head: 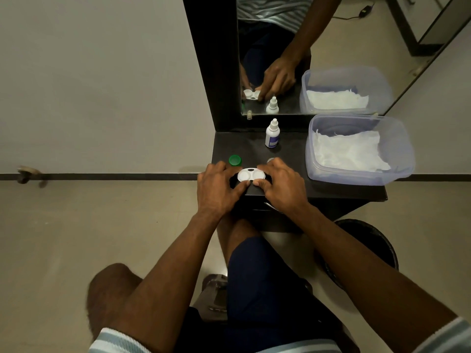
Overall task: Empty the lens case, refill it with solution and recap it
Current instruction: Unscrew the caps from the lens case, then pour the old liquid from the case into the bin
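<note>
A white lens case (251,175) with two round wells lies on the black shelf (293,151), both wells uncapped. My left hand (219,188) grips its left end and my right hand (279,184) grips its right end, thumbs meeting at its near edge. A green cap (235,160) sits just behind my left hand. A second, pale cap (270,160) peeks out behind my right fingers. The small white solution bottle (272,135) stands upright and capped at the back of the shelf.
A clear plastic tub (397,171) lined with white tissue fills the shelf's right side. A mirror (331,47) stands behind the shelf and reflects the hands and bottle. A dark round bin (377,240) sits on the floor at the right, below the shelf.
</note>
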